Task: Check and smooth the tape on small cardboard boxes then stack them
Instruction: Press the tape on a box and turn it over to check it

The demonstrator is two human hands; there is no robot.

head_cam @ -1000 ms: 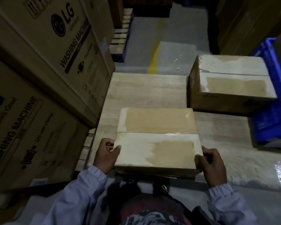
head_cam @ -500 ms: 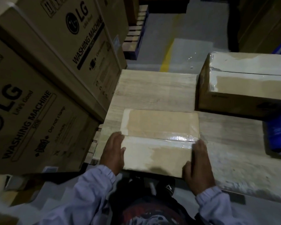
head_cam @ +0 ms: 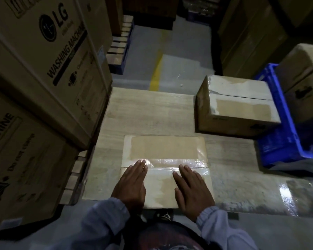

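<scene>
The left hand (head_cam: 132,184) and right hand (head_cam: 192,188) cover the near edge of the small cardboard box (head_cam: 163,148), and its sides cannot be seen from above. Both hands lie flat on its top, side by side, fingers straight and gripping nothing, fingertips reaching the glossy clear tape (head_cam: 170,162) along the centre seam. The top is tan with pale, whitish patches. Beyond the right hand, well apart, a second taped box (head_cam: 238,109) sits on the same wooden table (head_cam: 148,109), beside a blue crate (head_cam: 285,141) cut off at the frame edge. Left of the left hand, large cartons (head_cam: 43,60) are dim and partly cropped.
</scene>
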